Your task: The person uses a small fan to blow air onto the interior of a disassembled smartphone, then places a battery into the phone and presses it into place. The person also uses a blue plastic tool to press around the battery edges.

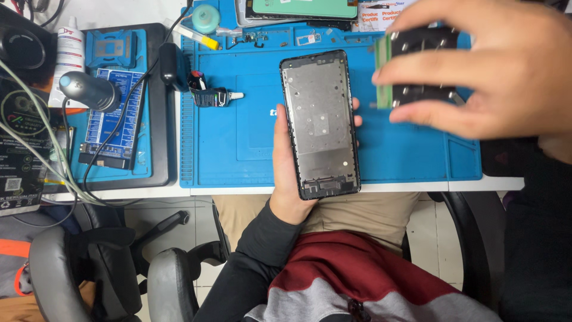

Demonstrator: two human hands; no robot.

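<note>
Your left hand [289, 179] cradles a phone frame [320, 124] from beneath, palm under its lower end, thumb along the left edge and fingertips curling around the right edge. The frame's long axis runs nearly straight away from you, leaning slightly, with the lower end hanging over the front edge of the blue work mat [250, 143] and the upper end pointing towards the back of the bench. Its open side faces up, showing a grey metal midplate inside a black rim.

Your right hand [494, 71] is raised close to the camera, above the mat's right part. Its fingers are closed on a small dark block with a green edge [417, 65], thumb below and the other fingers across the top; the block's green side faces left, towards the frame, and sits just beside the frame's upper right corner without touching it.

On the mat near the frame's upper left lies a small black tube [210, 96] with a white tip pointing right. At the back edge sits a teal round cap [206, 18], and beside it a phone panel with a green face [304, 8]. Right of that lies a white card with orange print [381, 15], partly under your hand. At the far left stands a white bottle with a red-marked label [70, 48], next to a blue rectangular board [113, 113] printed with white lettering.
</note>
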